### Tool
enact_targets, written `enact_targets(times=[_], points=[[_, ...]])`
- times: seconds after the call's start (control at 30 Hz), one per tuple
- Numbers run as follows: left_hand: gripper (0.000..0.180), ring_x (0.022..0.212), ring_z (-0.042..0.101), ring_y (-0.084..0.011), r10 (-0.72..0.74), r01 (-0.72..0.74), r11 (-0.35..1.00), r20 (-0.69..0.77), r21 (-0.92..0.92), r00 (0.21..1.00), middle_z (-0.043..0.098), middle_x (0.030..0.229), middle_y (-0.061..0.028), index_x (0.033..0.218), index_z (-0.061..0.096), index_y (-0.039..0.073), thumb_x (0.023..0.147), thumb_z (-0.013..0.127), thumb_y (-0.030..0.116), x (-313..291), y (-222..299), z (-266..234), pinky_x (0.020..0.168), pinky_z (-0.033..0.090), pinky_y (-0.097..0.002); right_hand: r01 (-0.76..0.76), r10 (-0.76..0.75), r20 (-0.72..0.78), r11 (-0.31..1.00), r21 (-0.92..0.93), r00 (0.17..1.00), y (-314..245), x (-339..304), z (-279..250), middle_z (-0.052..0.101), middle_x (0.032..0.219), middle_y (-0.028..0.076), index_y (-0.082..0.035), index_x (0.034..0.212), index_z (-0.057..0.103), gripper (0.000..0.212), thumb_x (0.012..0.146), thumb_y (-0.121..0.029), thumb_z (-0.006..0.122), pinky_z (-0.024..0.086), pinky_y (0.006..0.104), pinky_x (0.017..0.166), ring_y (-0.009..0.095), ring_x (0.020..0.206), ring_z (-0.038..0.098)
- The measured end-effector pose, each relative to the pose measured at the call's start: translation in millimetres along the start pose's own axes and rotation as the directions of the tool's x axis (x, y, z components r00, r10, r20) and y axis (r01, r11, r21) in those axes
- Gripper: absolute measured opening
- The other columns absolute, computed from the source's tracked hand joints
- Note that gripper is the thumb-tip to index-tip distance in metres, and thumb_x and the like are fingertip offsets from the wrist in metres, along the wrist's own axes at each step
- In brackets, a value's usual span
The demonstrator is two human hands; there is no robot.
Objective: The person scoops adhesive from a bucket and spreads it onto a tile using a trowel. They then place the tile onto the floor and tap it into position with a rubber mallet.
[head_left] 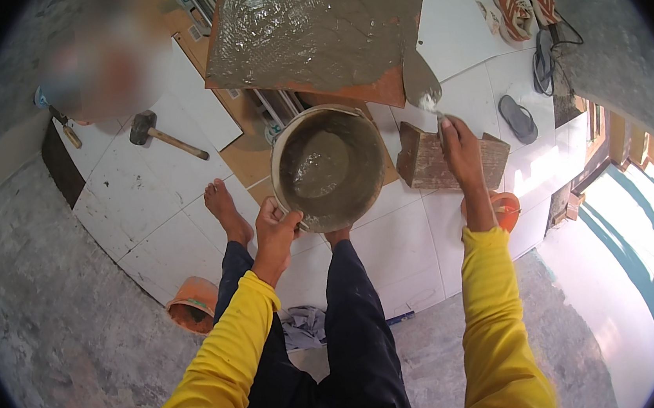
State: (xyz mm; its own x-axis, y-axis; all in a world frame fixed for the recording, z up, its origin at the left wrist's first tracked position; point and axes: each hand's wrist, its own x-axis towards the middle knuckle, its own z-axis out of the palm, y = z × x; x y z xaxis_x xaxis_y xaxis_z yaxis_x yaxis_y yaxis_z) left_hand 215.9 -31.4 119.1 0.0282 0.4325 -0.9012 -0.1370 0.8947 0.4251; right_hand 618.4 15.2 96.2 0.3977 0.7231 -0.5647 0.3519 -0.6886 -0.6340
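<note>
My left hand (273, 237) is closed on the near left rim of a round bucket (376, 169). The bucket is tilted toward me, and wet grey mortar (321, 163) lies in its bottom. In my right hand (461, 152) is a trowel (419, 77), its grip mostly hidden by the fingers. Grey paste coats the blade, which is at the right corner of a large reddish-brown tile (388, 88). A wet, uneven layer of mortar (310, 28) covers most of that tile's upper face.
A mallet (167, 137) lies on white floor tiles to the left. Below my right hand are a worn wooden piece (445, 163) and an orange container (507, 210). Another orange bucket (194, 295) is near my left leg. Sandals (518, 119) and shoes (513, 7) lie far right.
</note>
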Motion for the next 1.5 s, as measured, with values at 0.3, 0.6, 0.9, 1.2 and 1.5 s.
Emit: enact_targets(times=[0.3,0.6,0.9,1.2,1.5], points=[[0.027,0.093,0.073,-0.0152,0.002,-0.002,1.0,0.019,0.016,1.0,0.07,0.11,-0.0062,0.118,0.054,0.006,0.094,0.066,0.001,8,5,11,0.079,0.066,-0.036,-0.024,0.023,-0.011,0.984,-0.175,1.0,12,-83,45,0.073,0.115,0.023,-0.001,0.131,0.069,0.042,0.11,-0.036,0.06,0.057,0.0448,0.081,0.033,0.094,0.074],[0.026,0.095,0.072,-0.0139,0.112,-0.112,0.992,-0.004,0.052,0.994,0.07,0.111,-0.0068,0.117,0.057,0.004,0.095,0.068,-0.003,-5,-7,3,0.076,0.063,-0.0326,0.385,-0.271,0.274,0.627,-0.677,0.923,-35,-152,71,0.07,0.096,0.014,-0.004,0.11,0.072,0.022,0.096,-0.022,0.07,0.059,0.0453,0.076,0.035,0.093,0.073],[0.023,0.098,0.067,-0.0099,0.37,-0.373,0.898,0.057,0.232,0.927,0.067,0.109,-0.0042,0.115,0.058,0.001,0.095,0.068,-0.006,-8,-31,-8,0.082,0.054,-0.0255,0.672,-0.26,0.642,0.486,-0.558,0.721,-57,-115,112,0.075,0.095,0.02,-0.004,0.092,0.079,0.019,0.088,-0.021,0.071,0.059,0.0469,0.081,0.034,0.095,0.075],[0.027,0.1,0.068,-0.0117,0.253,-0.255,0.961,0.035,0.11,0.967,0.067,0.111,-0.0057,0.118,0.057,0.003,0.095,0.067,-0.006,-17,-19,-2,0.081,0.059,-0.0282,0.369,-0.201,0.563,0.907,-0.202,0.802,-12,-110,97,0.078,0.109,0.02,-0.003,0.112,0.08,0.041,0.096,-0.04,0.075,0.057,0.0469,0.09,0.041,0.102,0.074],[0.028,0.094,0.073,-0.0166,0.043,-0.043,0.999,0.01,-0.009,0.999,0.07,0.114,-0.0075,0.118,0.054,0.006,0.093,0.066,-0.001,1,-1,11,0.08,0.065,-0.0352,0.403,-0.403,0.034,0.899,-0.173,0.914,-14,-102,48,0.075,0.109,0.018,-0.003,0.12,0.076,0.031,0.094,-0.02,0.078,0.057,0.0442,0.089,0.037,0.1,0.074]])
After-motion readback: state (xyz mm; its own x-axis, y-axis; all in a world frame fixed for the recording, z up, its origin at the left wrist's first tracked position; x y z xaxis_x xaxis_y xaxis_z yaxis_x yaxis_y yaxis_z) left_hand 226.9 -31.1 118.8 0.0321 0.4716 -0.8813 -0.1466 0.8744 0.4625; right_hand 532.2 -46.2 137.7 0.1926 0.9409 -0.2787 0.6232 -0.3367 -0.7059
